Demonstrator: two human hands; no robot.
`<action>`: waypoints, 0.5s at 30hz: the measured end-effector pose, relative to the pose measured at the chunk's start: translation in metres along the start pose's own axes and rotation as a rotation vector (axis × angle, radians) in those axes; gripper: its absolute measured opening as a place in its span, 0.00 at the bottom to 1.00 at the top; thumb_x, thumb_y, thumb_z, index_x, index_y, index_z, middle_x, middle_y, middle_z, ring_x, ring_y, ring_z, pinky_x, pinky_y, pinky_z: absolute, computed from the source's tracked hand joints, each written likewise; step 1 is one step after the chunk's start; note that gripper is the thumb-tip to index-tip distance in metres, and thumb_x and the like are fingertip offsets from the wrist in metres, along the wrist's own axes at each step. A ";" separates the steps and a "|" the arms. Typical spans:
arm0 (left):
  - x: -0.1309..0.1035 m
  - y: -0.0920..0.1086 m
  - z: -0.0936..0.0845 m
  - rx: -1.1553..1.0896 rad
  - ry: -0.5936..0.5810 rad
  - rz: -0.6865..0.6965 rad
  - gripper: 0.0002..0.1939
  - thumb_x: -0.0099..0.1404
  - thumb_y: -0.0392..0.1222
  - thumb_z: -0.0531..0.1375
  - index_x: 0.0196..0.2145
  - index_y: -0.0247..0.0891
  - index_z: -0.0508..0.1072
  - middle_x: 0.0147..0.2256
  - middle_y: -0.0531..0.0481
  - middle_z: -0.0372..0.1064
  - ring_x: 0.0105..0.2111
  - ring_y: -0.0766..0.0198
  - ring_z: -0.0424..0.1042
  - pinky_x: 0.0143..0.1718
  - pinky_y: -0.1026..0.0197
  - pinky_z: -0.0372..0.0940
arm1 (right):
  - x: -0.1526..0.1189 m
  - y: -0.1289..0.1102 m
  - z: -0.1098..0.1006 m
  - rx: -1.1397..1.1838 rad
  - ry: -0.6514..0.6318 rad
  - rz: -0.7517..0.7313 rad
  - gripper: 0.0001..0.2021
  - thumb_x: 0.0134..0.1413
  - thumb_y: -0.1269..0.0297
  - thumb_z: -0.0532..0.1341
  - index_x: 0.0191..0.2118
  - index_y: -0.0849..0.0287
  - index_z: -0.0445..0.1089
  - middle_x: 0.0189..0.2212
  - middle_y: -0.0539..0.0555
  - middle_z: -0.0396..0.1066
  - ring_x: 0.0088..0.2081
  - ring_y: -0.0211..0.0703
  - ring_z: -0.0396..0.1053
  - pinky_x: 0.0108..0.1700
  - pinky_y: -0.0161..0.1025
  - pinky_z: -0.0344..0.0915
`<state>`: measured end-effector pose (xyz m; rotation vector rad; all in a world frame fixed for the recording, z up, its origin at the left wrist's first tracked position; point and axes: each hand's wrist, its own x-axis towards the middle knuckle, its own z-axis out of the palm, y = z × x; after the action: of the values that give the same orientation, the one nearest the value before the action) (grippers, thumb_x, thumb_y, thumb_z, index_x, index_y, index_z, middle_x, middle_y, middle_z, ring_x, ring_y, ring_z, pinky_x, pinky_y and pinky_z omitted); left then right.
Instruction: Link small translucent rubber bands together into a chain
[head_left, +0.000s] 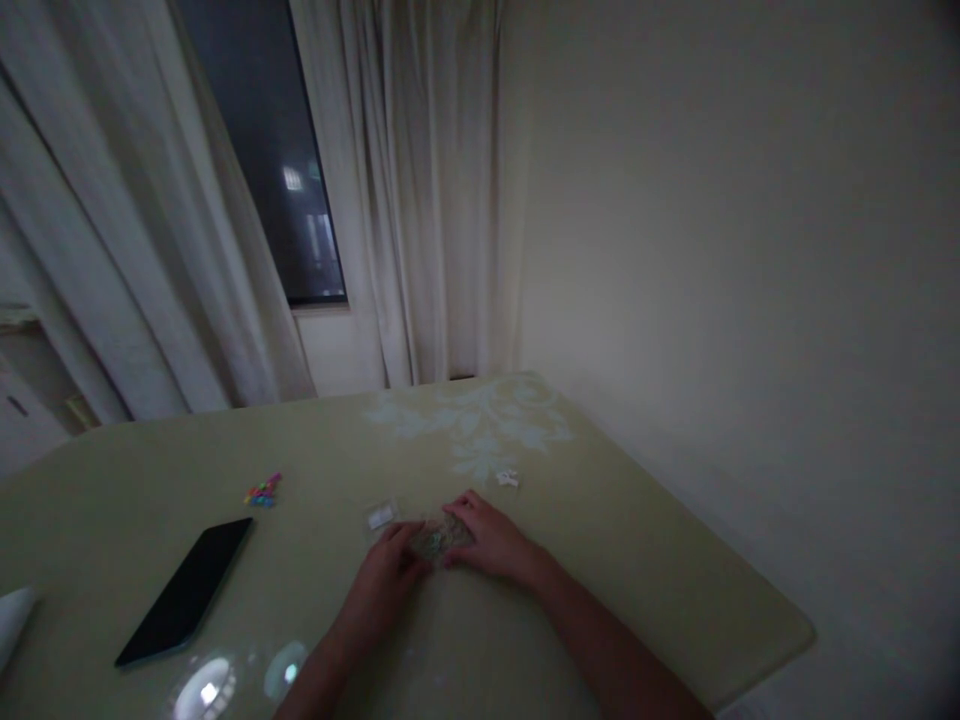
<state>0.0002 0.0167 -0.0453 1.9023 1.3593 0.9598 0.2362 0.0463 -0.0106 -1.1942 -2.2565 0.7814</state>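
Observation:
Between my two hands is a low clump of small brownish and pale pieces (441,537), too dim and blurred to name; I cannot tell whether it is loose or in a clear bag. My left hand (391,568) curls around its left side. On the other side, my right hand (487,538) grips the clump with thumb near and fingers far. Just beyond my left hand lies a small clear packet with a white label (381,515). Some small white pieces (508,479) rest past my right hand.
A pile of small bright-coloured pieces (263,491) lies left on the glossy table (600,580). Nearer is a dark tablet or large phone (187,590). Something white (13,615) shows at the left edge. A wall (712,300) borders the right side; curtains (427,200) hang behind.

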 end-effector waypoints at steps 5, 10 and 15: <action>0.008 0.017 0.009 0.028 0.033 0.062 0.16 0.64 0.40 0.61 0.48 0.40 0.80 0.46 0.42 0.79 0.42 0.53 0.78 0.46 0.54 0.72 | 0.009 -0.009 0.014 -0.072 -0.007 -0.060 0.13 0.61 0.61 0.69 0.50 0.56 0.77 0.47 0.56 0.71 0.49 0.46 0.70 0.52 0.37 0.66; 0.010 0.023 0.016 0.117 0.148 0.068 0.16 0.63 0.35 0.56 0.44 0.38 0.81 0.42 0.41 0.80 0.42 0.52 0.78 0.48 0.51 0.71 | 0.014 -0.014 0.028 -0.144 0.068 -0.013 0.06 0.66 0.70 0.62 0.44 0.58 0.77 0.44 0.56 0.72 0.47 0.45 0.71 0.51 0.37 0.66; 0.009 0.028 0.015 0.073 0.171 0.017 0.17 0.65 0.40 0.55 0.44 0.38 0.81 0.41 0.41 0.82 0.41 0.50 0.80 0.47 0.49 0.71 | 0.016 -0.012 0.036 -0.125 0.153 -0.012 0.06 0.67 0.72 0.60 0.43 0.59 0.76 0.42 0.56 0.75 0.46 0.45 0.72 0.50 0.37 0.66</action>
<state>0.0288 0.0164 -0.0294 1.9244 1.4968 1.1169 0.1980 0.0450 -0.0271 -1.2511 -2.2102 0.5316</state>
